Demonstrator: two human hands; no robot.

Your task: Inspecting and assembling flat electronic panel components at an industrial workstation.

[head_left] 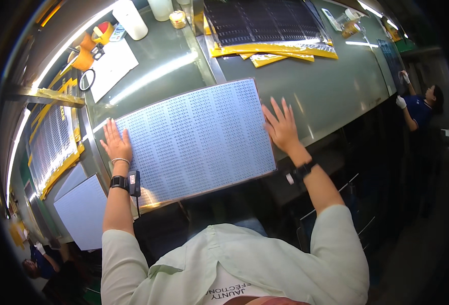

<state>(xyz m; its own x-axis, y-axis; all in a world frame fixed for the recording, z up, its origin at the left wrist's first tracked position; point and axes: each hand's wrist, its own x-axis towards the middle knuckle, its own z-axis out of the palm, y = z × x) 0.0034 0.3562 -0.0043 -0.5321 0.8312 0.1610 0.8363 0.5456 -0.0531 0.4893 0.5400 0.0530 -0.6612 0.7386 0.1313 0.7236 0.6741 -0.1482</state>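
A large pale panel point(199, 140) with rows of small dark marks and a thin copper-coloured edge lies slightly turned on the bench in front of me. My left hand point(117, 143) rests along its left edge, fingers stretched out and pointing away from me. At the opposite edge, my right hand point(283, 128) has its fingers spread, the fingertips beside the upper right side. Neither hand grips anything. A black wristband with a small box and a cable point(134, 184) sits on my left wrist, and a dark band point(303, 170) is on my right.
Dark patterned sheets point(262, 23) with yellow borders lie at the back. Another pale panel point(82, 213) and yellow-edged sheets point(54, 147) are at left. White paper point(115, 68), tape rolls point(102, 33) and a white bottle point(131, 20) stand back left. Gloved co-workers sit at far right point(422, 109) and lower left point(41, 262).
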